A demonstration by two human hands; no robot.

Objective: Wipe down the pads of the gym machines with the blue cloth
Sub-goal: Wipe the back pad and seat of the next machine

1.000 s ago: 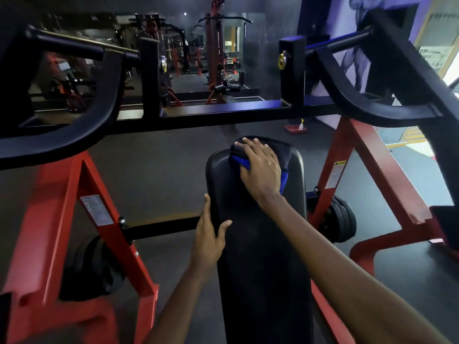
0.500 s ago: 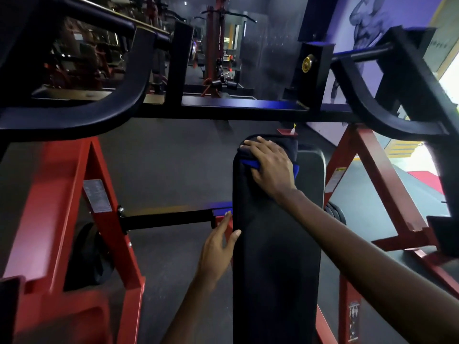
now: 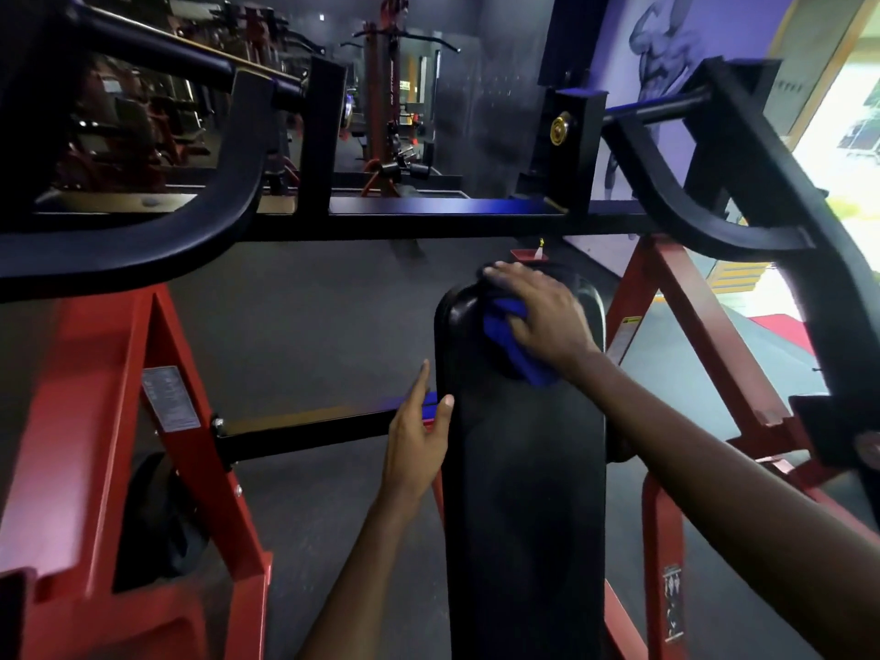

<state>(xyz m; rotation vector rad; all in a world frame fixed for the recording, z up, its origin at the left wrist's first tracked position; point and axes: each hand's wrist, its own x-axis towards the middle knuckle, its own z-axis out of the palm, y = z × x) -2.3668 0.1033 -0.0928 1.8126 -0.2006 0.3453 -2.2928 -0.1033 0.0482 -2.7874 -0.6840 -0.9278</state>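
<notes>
Since half a second ago the right hand [image 3: 540, 321] has turned on the top of the pad [image 3: 524, 493], so its fingers now point left across the rounded far end rather than away from the person. More of the blue cloth [image 3: 514, 347] shows, bunched below the palm instead of peeking out as a thin band on either side. The fingers lie close together, lightly bent over the cloth, though the tips are blurred. The thumb is bent in against the fold and holds it under the palm. The left hand [image 3: 414, 443] has stayed beside the pad's left edge. Its fingers are straight and close together, pointing up and away, and only the thumb tip touches the edge; a second ago that hand gripped the edge. The pad's long axis runs from the near bottom of the view away toward the black crossbar [image 3: 428, 221], rounded end farthest off. The cloth sits at that far end, its long axis slanting from upper left down to lower right toward the wrist. A red frame [image 3: 95, 373] stands on the left, with a black bar [image 3: 305, 431] running from it toward the pad.
</notes>
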